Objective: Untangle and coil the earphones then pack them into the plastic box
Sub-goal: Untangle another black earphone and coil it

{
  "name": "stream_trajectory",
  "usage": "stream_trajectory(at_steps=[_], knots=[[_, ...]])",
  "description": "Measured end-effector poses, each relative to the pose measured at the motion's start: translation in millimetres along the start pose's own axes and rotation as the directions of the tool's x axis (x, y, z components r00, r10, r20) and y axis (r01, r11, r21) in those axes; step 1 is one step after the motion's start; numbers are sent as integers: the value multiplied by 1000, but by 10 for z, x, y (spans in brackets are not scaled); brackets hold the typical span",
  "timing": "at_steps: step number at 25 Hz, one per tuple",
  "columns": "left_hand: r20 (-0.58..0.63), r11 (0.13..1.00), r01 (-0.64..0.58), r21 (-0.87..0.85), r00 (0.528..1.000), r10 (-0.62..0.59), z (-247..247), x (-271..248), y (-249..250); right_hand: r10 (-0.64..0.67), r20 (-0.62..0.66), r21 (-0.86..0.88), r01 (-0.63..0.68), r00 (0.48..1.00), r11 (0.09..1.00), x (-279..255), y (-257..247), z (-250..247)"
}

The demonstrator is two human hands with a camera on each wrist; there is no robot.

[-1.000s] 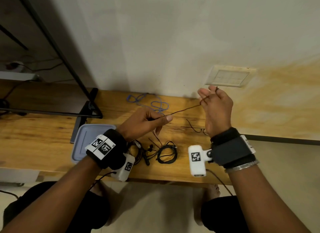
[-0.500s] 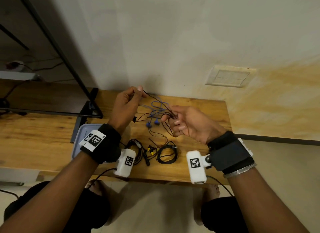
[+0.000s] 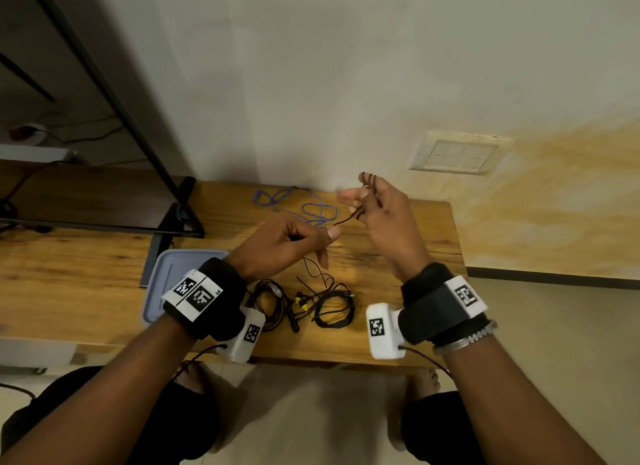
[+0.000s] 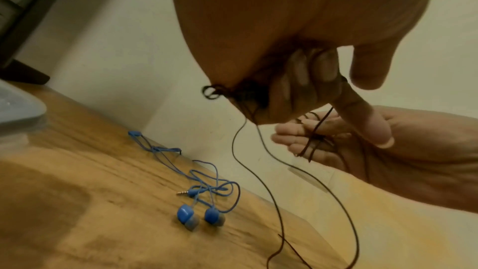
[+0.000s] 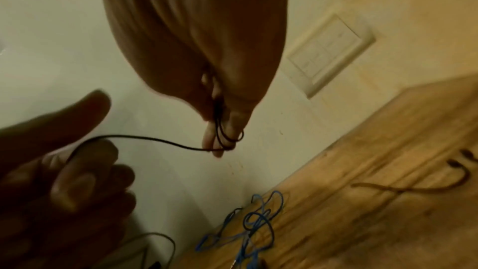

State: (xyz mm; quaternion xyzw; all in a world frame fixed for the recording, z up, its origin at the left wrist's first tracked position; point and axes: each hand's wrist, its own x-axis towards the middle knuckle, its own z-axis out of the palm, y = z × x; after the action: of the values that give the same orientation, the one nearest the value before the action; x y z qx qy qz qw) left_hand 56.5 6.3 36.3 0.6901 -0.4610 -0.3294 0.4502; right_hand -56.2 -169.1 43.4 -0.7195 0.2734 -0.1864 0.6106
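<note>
With the left hand pinching the dark earphone cord and loops wound round the raised right hand's fingers above the surface, slack could let loops slip off, or trailing cord might snag the near pile.

On the wooden table, the plastic box lies at the left, the coiled earphones near the front edge, the loose earphones behind them by the wall, both hands raised between.
</note>
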Motion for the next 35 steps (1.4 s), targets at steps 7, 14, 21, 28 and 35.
stream_trajectory(at_steps=[7,14,21,28,35], knots=[[-342,999,-40,23,938,46,-239,51,-55,336,565,110,-472,754,875,-128,-41,123],[-46,956,164,-244,982,-181,-166,-7,85,-20,518,781,-463,855,420,-87,-283,-58],[142,987,73,-144,989,-52,-26,-56,56,102,-18,895,-29,995,445,109,-171,-234],[-231,949,10,-316,969,-88,-185,-27,165,186,62,-266,-163,981,950,25,-22,-92],[-387,990,70,-122,915,-112,-204,33,-65,156,739,200,-434,655,879,-120,-217,-185]])
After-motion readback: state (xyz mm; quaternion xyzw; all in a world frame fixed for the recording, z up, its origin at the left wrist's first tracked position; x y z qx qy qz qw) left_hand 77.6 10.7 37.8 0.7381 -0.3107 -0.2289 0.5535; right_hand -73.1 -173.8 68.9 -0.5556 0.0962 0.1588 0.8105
